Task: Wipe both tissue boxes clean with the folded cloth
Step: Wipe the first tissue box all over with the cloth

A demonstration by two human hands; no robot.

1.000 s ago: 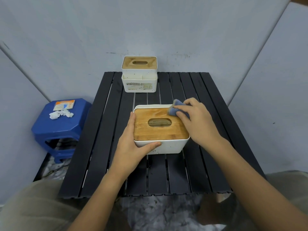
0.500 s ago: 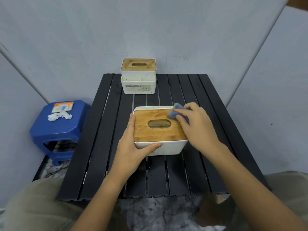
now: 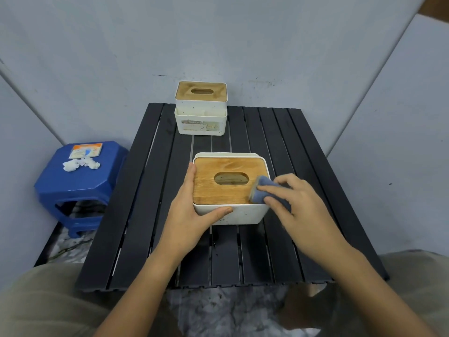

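- Right hand (image 3: 301, 215): fingers curled over the folded cloth (image 3: 261, 192), pressing it onto the near right corner of the wooden lid (image 3: 218, 190); grip is a light pinch, fingertips on top.
- Left hand (image 3: 192, 215): braces the near tissue box (image 3: 240, 215); fingers lie straight along its left side, thumb across the front wall; nothing is lifted.
- Near tissue box: stands at the centre of the black slatted table (image 3: 150, 190); the far tissue box (image 3: 201, 110) stands at the table's back edge, well apart, untouched.
- Handling, judged: the cloth is soft and bunches easily, so flat finger pressure suits it; the box looks light and rigid and would likely slide on the slats unless held by its side walls; the lid may lift off, so avoid gripping there.
- Change: half a second earlier the cloth was at the lid's far right corner; it now sits at the near right corner; the left hand's hold is unchanged.
- Surroundings: a blue stool (image 3: 80, 186) left of the table carries crumpled tissue (image 3: 80, 164) and a small packet (image 3: 85, 150).
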